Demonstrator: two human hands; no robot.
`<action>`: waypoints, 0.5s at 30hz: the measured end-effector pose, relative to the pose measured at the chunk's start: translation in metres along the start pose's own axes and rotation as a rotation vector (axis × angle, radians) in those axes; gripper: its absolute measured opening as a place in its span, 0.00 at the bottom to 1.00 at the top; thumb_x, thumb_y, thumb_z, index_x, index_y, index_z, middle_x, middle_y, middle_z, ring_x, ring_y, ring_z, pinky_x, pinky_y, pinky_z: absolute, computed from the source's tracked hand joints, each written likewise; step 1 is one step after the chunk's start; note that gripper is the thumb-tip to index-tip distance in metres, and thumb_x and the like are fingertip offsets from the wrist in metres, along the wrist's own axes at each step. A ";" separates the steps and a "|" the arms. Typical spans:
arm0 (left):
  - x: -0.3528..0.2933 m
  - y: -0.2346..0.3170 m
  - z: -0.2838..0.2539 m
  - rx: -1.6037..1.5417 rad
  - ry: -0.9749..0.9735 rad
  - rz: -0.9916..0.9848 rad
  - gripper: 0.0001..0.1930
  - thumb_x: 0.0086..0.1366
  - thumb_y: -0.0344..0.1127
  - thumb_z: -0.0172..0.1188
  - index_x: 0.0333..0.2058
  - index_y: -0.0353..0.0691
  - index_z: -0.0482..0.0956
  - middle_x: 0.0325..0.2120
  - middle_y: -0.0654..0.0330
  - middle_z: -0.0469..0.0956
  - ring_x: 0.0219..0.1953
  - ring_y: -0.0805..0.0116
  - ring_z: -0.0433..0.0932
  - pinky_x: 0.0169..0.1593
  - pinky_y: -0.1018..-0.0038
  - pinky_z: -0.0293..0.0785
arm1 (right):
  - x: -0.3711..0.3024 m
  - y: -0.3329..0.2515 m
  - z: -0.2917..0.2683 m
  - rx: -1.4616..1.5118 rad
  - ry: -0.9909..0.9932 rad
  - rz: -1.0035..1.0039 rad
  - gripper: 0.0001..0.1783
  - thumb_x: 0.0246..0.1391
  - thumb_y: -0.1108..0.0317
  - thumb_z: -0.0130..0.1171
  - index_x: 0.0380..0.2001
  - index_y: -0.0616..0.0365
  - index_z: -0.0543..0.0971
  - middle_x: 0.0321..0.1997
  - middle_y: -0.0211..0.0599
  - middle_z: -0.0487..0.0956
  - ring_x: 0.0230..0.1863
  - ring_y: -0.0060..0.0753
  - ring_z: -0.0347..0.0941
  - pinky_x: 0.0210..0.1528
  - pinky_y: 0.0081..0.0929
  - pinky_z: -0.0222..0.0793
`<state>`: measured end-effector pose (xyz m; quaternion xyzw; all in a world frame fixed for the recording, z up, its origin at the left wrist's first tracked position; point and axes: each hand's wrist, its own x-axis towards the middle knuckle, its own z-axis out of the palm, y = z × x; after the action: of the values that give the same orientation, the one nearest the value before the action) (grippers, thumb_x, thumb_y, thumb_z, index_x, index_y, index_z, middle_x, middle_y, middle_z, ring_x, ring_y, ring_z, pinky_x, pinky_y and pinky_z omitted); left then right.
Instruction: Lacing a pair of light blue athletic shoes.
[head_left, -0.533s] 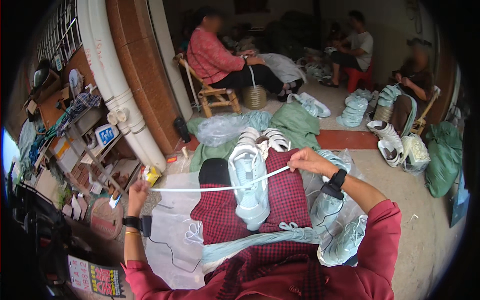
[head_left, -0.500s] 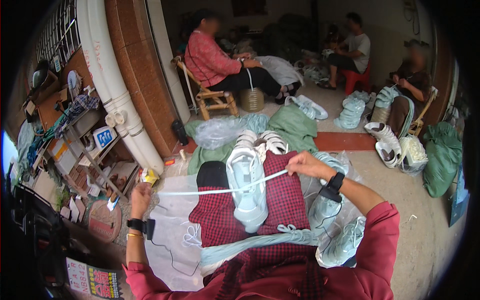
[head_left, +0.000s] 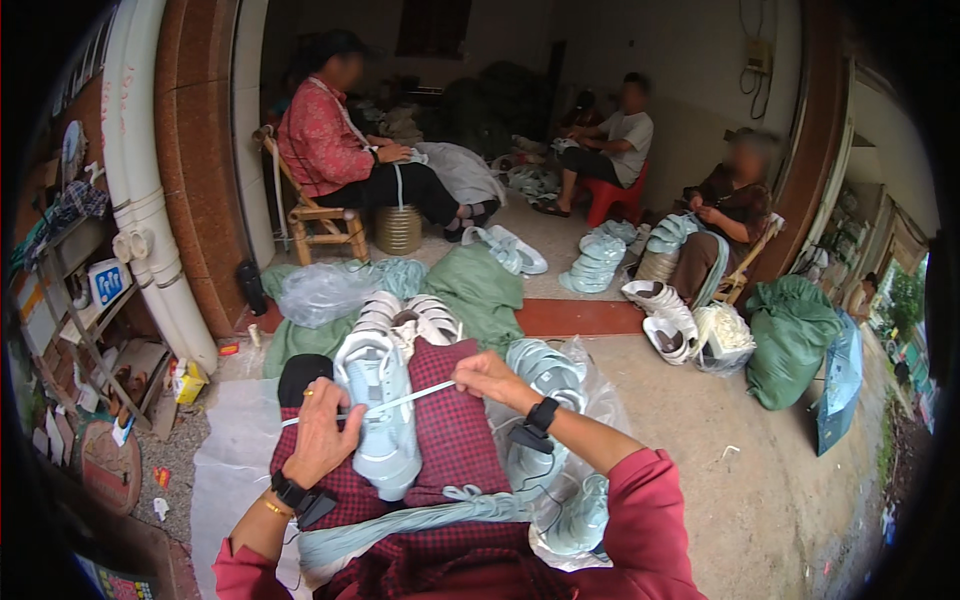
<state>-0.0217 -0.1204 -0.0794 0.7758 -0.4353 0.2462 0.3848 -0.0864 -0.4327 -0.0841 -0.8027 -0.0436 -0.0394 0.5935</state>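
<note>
A pale blue sneaker upper (head_left: 388, 440) lies across my lap on a red-and-black checked cloth (head_left: 455, 445), its toe toward me. A flat pale blue shoelace (head_left: 415, 397) is stretched across the upper. My right hand (head_left: 490, 382), to the right of the upper, pinches the lace between thumb and fingertips. Against the upper's left side is my left hand (head_left: 322, 440), its fingers bent on the lace, whose end sticks out to the left. A bundle of pale blue laces (head_left: 420, 527) lies across my lap nearer to me.
Stacked pale blue uppers (head_left: 545, 375) stand by my right forearm. Ahead lie green sacks (head_left: 465, 285) and a clear plastic bag (head_left: 325, 295). White uppers (head_left: 665, 315) and a full green sack (head_left: 795, 335) are at the right. Several people sit farther back, working with their hands.
My left hand has moved in from the far left to the upper, and the span of lace between my hands is shorter. The view has turned to the right.
</note>
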 end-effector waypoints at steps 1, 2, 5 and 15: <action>0.000 0.004 0.001 -0.030 -0.006 -0.030 0.11 0.56 0.29 0.64 0.28 0.35 0.69 0.28 0.51 0.67 0.33 0.49 0.69 0.38 0.58 0.65 | 0.000 0.001 0.000 0.009 0.005 -0.001 0.16 0.59 0.62 0.57 0.19 0.56 0.78 0.15 0.19 0.70 0.16 0.11 0.60 0.18 0.16 0.53; -0.003 0.002 0.001 -0.009 -0.027 -0.024 0.10 0.57 0.29 0.64 0.28 0.35 0.69 0.27 0.51 0.67 0.33 0.48 0.69 0.38 0.58 0.65 | 0.002 0.001 0.003 -0.009 0.022 0.026 0.16 0.58 0.62 0.57 0.19 0.56 0.78 0.14 0.19 0.69 0.15 0.11 0.60 0.18 0.16 0.54; -0.001 0.007 -0.001 -0.015 -0.055 -0.011 0.09 0.58 0.28 0.62 0.27 0.34 0.69 0.27 0.50 0.68 0.32 0.47 0.69 0.38 0.57 0.65 | -0.001 -0.002 -0.002 -0.051 0.031 -0.003 0.16 0.57 0.63 0.57 0.18 0.57 0.78 0.13 0.20 0.70 0.15 0.12 0.62 0.17 0.18 0.55; -0.006 0.005 0.005 -0.001 -0.067 -0.068 0.09 0.61 0.30 0.61 0.26 0.35 0.70 0.22 0.52 0.70 0.30 0.51 0.69 0.37 0.59 0.64 | -0.003 -0.006 -0.003 -0.067 0.020 0.045 0.15 0.58 0.64 0.56 0.19 0.58 0.78 0.15 0.22 0.72 0.16 0.12 0.63 0.19 0.16 0.55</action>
<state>-0.0291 -0.1234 -0.0849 0.7976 -0.4216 0.2067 0.3787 -0.0903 -0.4337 -0.0780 -0.8226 -0.0182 -0.0357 0.5672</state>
